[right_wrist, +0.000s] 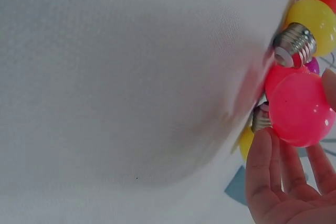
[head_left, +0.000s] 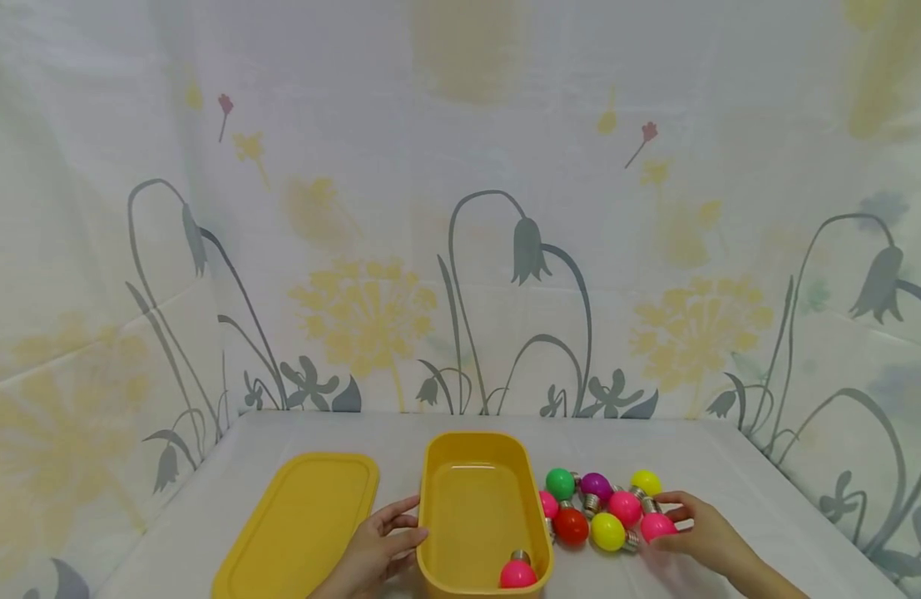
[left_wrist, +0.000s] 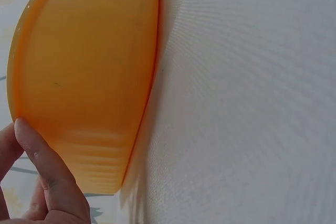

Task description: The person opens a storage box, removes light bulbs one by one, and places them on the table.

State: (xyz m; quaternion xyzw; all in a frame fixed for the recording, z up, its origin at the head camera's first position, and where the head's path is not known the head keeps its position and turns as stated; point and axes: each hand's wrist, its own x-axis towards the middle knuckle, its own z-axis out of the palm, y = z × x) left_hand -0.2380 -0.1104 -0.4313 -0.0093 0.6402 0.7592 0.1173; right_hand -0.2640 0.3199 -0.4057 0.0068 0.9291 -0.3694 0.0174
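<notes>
A deep yellow box (head_left: 478, 491) stands in the middle of the table, one pink light bulb (head_left: 517, 574) lying inside at its near end. My left hand (head_left: 379, 545) holds the box by its left rim, and the left wrist view shows the thumb (left_wrist: 39, 142) on the rim edge. Right of the box, my right hand (head_left: 695, 532) grips another pink light bulb (right_wrist: 302, 109) between thumb and fingers, at the right end of a group of bulbs. This bulb's metal base (head_left: 650, 505) points away from me.
The loose bulbs beside the box include a green bulb (head_left: 560, 483), a purple bulb (head_left: 596, 487), a red bulb (head_left: 571, 527) and yellow bulbs (head_left: 607, 532). A flat yellow lid (head_left: 303, 516) lies left of the box. A flower-patterned cloth (head_left: 490, 333) hangs behind the table.
</notes>
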